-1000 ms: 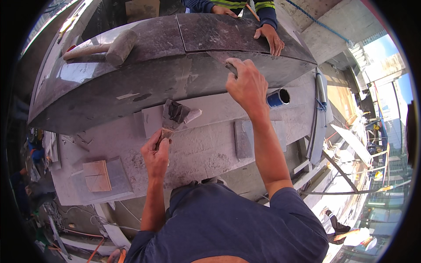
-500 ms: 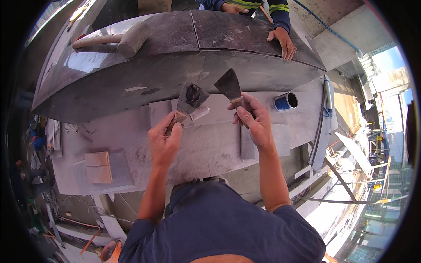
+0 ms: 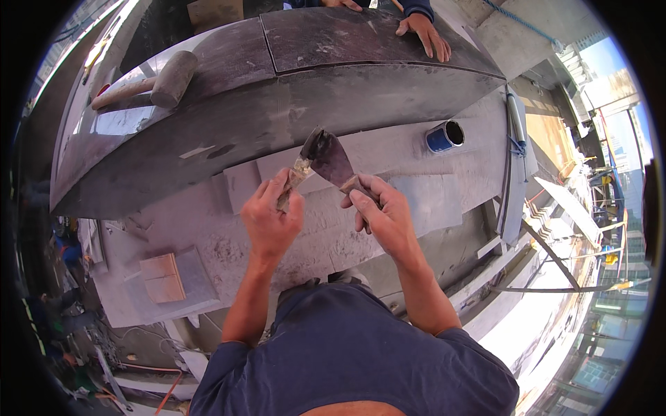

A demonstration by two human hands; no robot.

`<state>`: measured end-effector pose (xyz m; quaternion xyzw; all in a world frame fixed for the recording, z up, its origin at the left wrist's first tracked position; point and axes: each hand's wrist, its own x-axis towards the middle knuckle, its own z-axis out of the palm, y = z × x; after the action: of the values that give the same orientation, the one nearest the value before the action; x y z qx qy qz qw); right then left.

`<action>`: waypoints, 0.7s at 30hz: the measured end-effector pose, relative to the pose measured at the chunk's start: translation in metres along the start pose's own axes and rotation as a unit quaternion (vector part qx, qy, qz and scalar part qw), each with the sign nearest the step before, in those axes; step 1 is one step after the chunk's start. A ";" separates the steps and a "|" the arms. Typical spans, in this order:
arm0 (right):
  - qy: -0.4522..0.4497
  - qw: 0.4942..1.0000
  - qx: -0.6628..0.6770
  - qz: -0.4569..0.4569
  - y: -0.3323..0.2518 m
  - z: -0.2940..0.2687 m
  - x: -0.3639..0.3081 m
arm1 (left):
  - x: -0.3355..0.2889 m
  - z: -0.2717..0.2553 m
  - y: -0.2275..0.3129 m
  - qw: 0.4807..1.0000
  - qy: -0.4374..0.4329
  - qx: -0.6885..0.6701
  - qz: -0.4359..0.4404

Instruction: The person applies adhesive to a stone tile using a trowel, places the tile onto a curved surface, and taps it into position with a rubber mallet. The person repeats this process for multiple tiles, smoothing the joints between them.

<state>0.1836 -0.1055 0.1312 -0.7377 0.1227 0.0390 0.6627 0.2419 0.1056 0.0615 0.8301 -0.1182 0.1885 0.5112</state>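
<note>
My left hand [image 3: 272, 215] is closed round the handle of a putty knife [image 3: 302, 165], whose blade carries a dark paste [image 3: 317, 145]. In my right hand [image 3: 381, 206] is a second putty knife [image 3: 334, 166] with a broad, dark-stained blade. The two blades meet or overlap in front of me, just short of the dark stone face [image 3: 208, 152]. Exactly how they touch is hard to see. Beyond my right hand stands a blue tin [image 3: 445, 136], its top uncovered and its rim dark.
A mallet [image 3: 173, 78] lies on the dark slab top [image 3: 229, 52] at the far left. Across the slab, a co-worker's hand [image 3: 426, 35] rests on it. Tan tiles [image 3: 163, 277] sit at the near left of the dusty board [image 3: 333, 239]. Long metal strips [image 3: 514, 166] lean at right.
Both putty knives have come together, the right one swinging left until its blade meets the paste-covered one. My view has shifted slightly; the mallet and tin now appear further left.
</note>
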 end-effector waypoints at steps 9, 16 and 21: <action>0.009 0.997 0.077 0.010 0.020 -0.044 -0.005 | -0.010 0.058 0.021 0.985 -0.055 0.115 0.112; 0.091 0.972 0.172 -0.133 0.017 -0.155 0.038 | -0.037 0.141 0.022 0.993 -0.040 0.100 0.038; 0.248 0.891 -0.174 -0.339 0.033 -0.258 0.131 | -0.041 0.183 0.045 0.995 -0.035 0.060 -0.065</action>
<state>0.2752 -0.3797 0.1013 -0.8238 0.0168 -0.3517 0.4442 0.2225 -0.0783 0.0054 0.8714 -0.0702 0.1324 0.4671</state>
